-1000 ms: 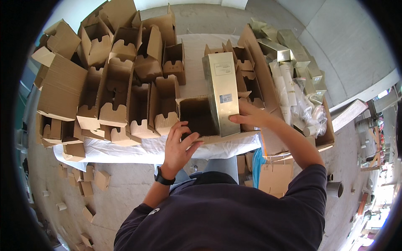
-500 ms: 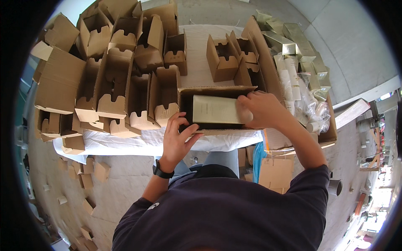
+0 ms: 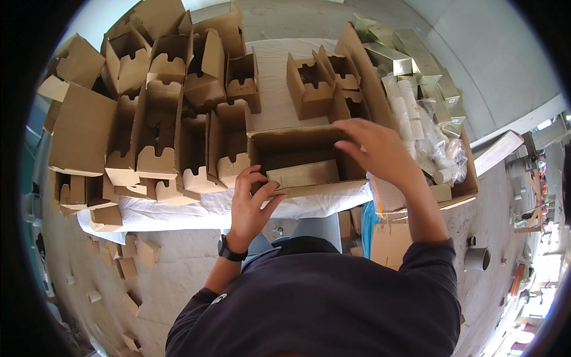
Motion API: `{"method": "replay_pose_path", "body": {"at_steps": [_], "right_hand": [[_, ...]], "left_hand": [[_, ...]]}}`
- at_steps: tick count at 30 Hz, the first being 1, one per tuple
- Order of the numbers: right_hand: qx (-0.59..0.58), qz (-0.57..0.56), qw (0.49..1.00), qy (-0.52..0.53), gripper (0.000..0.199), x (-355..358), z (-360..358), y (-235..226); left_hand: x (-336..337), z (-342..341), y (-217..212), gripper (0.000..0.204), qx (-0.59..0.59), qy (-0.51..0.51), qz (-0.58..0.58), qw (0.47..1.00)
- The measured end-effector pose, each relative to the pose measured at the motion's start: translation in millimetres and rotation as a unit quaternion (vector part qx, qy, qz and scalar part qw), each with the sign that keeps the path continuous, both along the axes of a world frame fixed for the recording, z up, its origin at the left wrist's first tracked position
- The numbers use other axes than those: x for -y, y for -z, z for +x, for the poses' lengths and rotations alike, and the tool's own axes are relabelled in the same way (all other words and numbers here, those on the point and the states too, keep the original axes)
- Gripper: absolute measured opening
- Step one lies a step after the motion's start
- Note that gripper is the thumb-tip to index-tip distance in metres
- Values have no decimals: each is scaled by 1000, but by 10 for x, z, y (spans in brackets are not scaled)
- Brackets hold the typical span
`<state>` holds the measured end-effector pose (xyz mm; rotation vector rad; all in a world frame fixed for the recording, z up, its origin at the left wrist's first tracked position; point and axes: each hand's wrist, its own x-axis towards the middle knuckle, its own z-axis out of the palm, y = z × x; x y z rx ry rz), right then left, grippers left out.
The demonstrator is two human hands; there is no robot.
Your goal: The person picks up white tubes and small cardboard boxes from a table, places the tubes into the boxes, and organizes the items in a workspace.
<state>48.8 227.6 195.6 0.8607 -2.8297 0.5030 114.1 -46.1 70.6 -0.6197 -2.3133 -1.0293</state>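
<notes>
A long open cardboard box (image 3: 297, 143) lies in front of me at the table's near edge. Inside it, along the near wall, rests a slim pale carton (image 3: 306, 174). At the box's near left corner, my left hand (image 3: 248, 202) grips the rim, its thumb outside the wall and fingertips on the inner side. Over the right end of the box hovers my right hand (image 3: 377, 149), holding nothing, with its fingers apart and bent toward the opening.
Several open brown boxes (image 3: 157, 128) crowd the table's left side. A few more brown boxes (image 3: 309, 89) stand beyond mine. At right, a large carton (image 3: 366, 77) holds gold boxes (image 3: 416, 50), white tubes (image 3: 409, 98) and clear plastic wrap (image 3: 443, 149). Small cardboard pieces (image 3: 148, 253) litter the floor.
The pale carton has gone from my right hand's grasp to lying lower in the box against the near wall. My right hand has let go and lifted away; my left stays on the rim.
</notes>
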Motion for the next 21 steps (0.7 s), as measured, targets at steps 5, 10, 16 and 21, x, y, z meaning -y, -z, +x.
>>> {"method": "replay_pose_path", "body": {"at_steps": [5, 10, 16, 21], "right_hand": [[-31, -352, 914, 198, 37, -223, 562, 165], [105, -594, 788, 121, 61, -234, 652, 1210], [111, -546, 829, 53, 83, -158, 659, 1427], [130, -536, 832, 55, 91, -176, 658, 1400]], "left_hand": [[-1, -72, -30, 38, -11, 9, 1, 1000], [-50, -120, 88, 75, -4, -7, 135, 991], [-1, -92, 257, 103, 125, 49, 214, 967], [9, -78, 272, 105, 138, 47, 179, 973]]}}
